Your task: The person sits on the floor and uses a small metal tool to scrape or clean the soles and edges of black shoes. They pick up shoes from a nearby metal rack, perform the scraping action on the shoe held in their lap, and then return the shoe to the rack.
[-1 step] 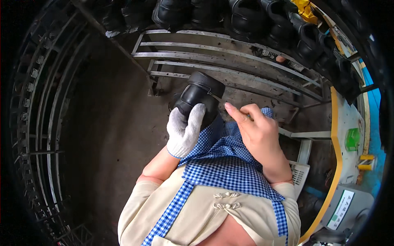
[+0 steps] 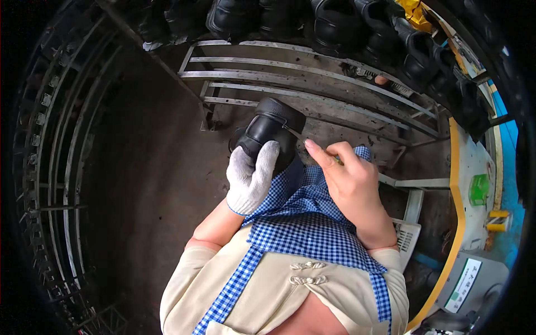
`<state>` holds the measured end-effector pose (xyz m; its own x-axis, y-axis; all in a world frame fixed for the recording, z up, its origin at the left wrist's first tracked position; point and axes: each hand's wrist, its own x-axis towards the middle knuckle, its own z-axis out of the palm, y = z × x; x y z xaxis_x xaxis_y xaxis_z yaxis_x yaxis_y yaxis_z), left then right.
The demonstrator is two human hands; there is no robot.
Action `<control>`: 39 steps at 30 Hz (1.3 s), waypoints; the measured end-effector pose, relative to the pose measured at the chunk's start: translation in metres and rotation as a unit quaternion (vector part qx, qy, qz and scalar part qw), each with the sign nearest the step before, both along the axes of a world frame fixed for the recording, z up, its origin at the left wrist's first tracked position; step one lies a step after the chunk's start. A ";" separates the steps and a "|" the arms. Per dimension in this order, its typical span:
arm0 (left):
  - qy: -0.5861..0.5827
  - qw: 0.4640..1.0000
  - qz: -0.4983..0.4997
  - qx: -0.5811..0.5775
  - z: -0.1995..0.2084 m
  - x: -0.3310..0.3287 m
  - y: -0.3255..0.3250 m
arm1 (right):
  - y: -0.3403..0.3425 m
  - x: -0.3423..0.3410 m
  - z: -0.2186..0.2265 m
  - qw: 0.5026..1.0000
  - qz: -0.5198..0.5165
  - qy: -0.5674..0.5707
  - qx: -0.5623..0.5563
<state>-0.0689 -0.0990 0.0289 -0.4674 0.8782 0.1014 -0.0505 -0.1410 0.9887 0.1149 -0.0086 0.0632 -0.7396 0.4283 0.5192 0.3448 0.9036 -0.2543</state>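
In my left hand (image 2: 250, 181), which wears a white knit glove, is a black leather shoe (image 2: 273, 123). The thumb and fingers close round its lower part, over my lap. My bare right hand (image 2: 352, 181) pinches a slim tool (image 2: 296, 134) with a narrow, tapering tip and a yellowish handle; whether it is a brush or an awl I cannot tell. Its tip meets the shoe at the seam on the right side. The palm hides much of the handle.
Black shoes (image 2: 335, 25) line a rack along the far side. Below them runs a metal frame of bars (image 2: 240, 76). Another metal rack (image 2: 67, 184) curves along the left. On the right stand a yellow-edged table (image 2: 456, 190), a green container (image 2: 478, 190) and a grey machine (image 2: 474, 285).
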 end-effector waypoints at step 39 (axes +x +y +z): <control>0.290 0.948 0.121 0.054 -0.013 0.009 0.006 | -0.014 -0.015 -0.027 0.994 0.002 0.067 -0.081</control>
<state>-0.0602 -0.0934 0.0155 -0.4924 0.7219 0.4862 0.5439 -0.1808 0.8194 0.0994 -0.0229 0.0366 -0.6699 0.5120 0.5376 0.2944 0.8480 -0.4408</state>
